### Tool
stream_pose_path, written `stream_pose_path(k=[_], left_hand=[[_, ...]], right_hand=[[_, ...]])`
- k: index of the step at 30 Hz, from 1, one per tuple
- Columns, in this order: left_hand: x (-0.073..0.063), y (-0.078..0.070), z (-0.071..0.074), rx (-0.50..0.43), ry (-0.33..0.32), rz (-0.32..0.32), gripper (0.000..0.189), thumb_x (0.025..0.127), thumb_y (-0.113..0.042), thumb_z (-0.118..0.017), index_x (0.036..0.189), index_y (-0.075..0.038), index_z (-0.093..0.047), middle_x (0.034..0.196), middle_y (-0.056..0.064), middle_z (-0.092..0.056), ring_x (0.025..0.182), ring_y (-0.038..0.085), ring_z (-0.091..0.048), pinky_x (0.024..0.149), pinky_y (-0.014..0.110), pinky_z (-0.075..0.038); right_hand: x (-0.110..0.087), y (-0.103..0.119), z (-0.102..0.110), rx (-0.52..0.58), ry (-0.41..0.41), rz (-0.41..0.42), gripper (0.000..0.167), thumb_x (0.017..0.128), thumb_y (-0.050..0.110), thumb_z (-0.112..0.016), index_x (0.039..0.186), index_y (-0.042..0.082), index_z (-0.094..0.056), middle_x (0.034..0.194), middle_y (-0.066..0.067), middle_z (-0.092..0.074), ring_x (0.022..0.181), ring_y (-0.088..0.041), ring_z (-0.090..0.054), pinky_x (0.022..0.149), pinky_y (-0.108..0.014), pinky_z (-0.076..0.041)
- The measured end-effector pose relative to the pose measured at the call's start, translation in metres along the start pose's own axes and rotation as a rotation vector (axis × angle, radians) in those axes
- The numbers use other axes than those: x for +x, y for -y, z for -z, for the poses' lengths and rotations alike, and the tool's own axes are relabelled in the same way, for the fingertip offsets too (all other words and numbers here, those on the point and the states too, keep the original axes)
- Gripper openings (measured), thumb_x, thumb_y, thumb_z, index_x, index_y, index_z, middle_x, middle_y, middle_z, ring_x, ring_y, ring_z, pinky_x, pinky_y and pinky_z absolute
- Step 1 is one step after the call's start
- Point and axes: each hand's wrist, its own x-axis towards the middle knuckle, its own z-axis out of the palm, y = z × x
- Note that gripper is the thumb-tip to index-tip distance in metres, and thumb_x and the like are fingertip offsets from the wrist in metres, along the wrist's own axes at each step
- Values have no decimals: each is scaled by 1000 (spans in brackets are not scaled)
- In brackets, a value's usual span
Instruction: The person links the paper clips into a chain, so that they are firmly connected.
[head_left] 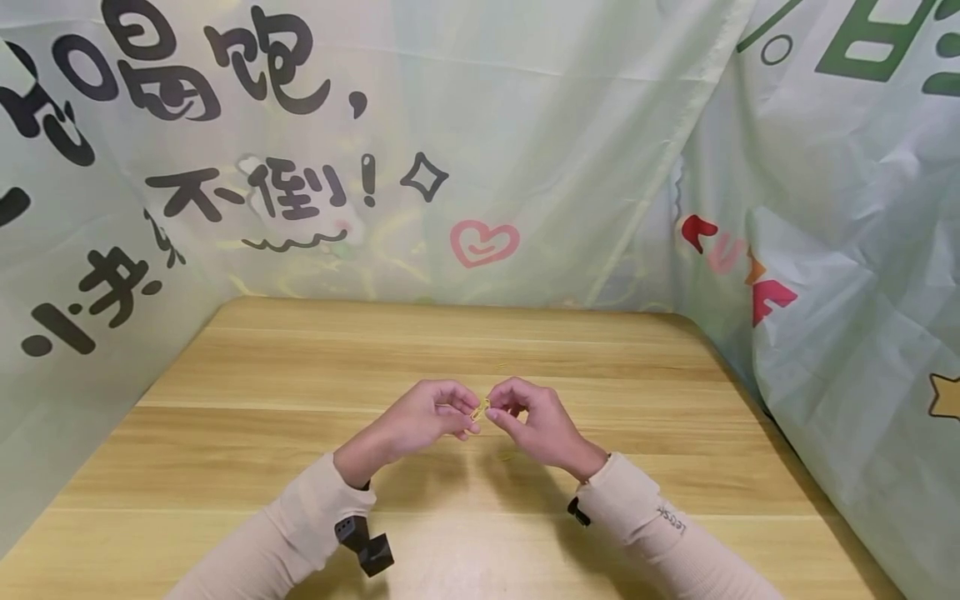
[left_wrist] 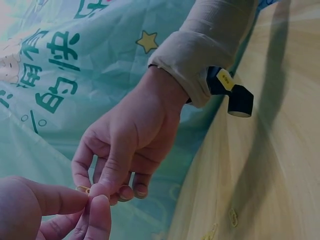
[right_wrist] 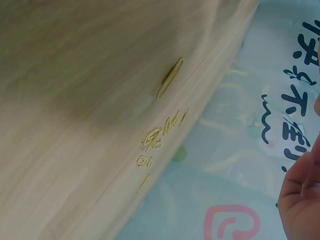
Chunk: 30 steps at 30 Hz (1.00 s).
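Both hands meet over the middle of the table in the head view, with small gold paper clips [head_left: 481, 409] between their fingertips. My left hand [head_left: 431, 415] pinches the clips from the left, its thumb and fingers curled in. From the right, my right hand [head_left: 538, 421] pinches them between thumb and forefinger. The left wrist view shows the fingertips of the near left hand [left_wrist: 37, 207] and the right hand [left_wrist: 132, 135] touching, a bit of gold wire [left_wrist: 83, 189] showing between them. Fingers hide most of the held clips.
Several loose gold paper clips [right_wrist: 151, 138] lie scattered on the wooden table [right_wrist: 65, 150], one larger-looking clip [right_wrist: 170, 78] apart from them. Printed cloth [head_left: 562, 167] hangs behind the table and along its sides. Black wrist devices [head_left: 365, 546] are strapped at the cuffs.
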Motion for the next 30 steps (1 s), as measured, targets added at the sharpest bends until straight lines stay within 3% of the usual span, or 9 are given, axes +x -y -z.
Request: stream_pose_path(k=[12,21,30], left_hand=[[0,-4,3,-18,-9,-2,20,92,4,-54,111,7,-57,99,16,-58,98,37,-64,81,34,-54],[-2,-4,4,-1,-13,-1,19,92,5,-54,110,7,-57,98,15,-58,92,27,-66,81,35,-54],[-3,4,3,22,19,3,20,93,5,-54,112,11,-56,99,16,-58,93,30,-66,79,34,-54]], right_hand=[[0,-3,1,-8,34,10,9,86,-2,-70,94,0,-67,82,2,-67,71,-9,-59,61,-28,-52],[-1,0,7,-25,71,-13,10,88,-1,-68,98,0,-67,83,2,-66,73,-9,-59,63,-29,-52],[0,1,12,-47,55,24,12,88,-3,-67,98,4,-66,83,-3,-68,73,-9,-59,62,-31,-52]])
